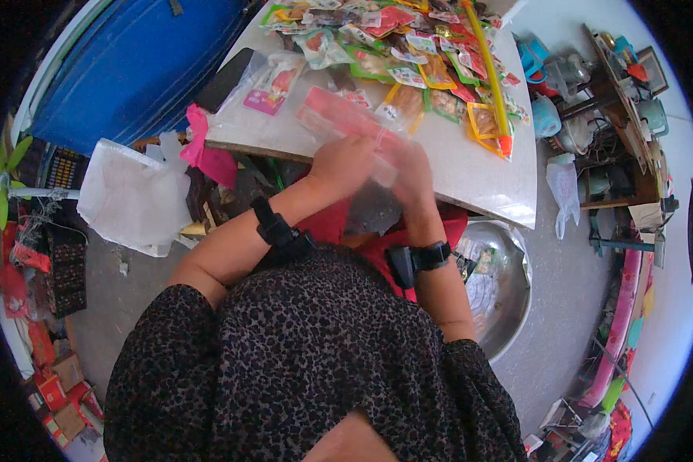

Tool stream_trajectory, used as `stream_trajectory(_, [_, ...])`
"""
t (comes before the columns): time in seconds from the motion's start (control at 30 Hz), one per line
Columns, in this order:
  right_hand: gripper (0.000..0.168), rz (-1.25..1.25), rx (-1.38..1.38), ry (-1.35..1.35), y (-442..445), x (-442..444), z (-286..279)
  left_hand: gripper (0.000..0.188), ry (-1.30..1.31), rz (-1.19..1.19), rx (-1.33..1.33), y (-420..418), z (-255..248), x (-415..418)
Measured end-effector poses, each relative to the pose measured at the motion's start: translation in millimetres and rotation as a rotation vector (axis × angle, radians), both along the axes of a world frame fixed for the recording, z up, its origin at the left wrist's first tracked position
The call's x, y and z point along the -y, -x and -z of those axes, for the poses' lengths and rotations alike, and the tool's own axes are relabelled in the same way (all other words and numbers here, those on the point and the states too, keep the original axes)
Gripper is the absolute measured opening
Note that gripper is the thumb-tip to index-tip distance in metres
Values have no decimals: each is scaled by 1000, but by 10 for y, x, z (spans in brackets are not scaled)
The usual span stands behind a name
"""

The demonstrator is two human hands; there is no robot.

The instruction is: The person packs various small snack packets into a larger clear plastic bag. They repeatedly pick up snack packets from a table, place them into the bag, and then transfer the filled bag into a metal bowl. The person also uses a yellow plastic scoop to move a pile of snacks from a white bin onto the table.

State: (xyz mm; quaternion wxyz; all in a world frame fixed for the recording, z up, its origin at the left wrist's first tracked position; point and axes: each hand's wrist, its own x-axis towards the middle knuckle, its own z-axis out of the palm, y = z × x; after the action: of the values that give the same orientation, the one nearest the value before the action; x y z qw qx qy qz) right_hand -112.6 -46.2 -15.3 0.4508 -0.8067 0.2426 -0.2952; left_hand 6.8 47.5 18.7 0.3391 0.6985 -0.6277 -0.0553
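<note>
Both hands are over the near edge of a white table [491,187], at a clear plastic bag with red print [346,112]. My left hand [343,164] has its fingers closed on the bag's near side. My right hand [413,173] is blurred and grips the bag's right end. Beyond lies a heap of small sealed food packets [404,75] in many colours, with a yellow tube with orange ends [488,69] across its right part. Left of the bag is a clear pouch with purple and red print [274,86], beside a black flat object [225,81].
A large metal basin [499,289] stands on the floor at the right, below the table. A white plastic sack [133,199] and pink cloth or plastic [208,153] hang or lie at the table's left. Cluttered wooden shelving [623,115] stands at the far right.
</note>
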Motion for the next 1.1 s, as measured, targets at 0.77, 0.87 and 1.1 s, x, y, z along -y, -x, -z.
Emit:
stream_trajectory(0.77, [8,-74,55,-1026,-305,-177,115,23,38,140,36,-136,381,-103])
stream_trajectory(0.87, [16,-4,-136,-350,-347,-198,22,22,27,153,22,-227,420,-150])
stream_trajectory(1.1, [21,19,34,-125,-657,-31,735,16,187,247,221,-224,310,-24])
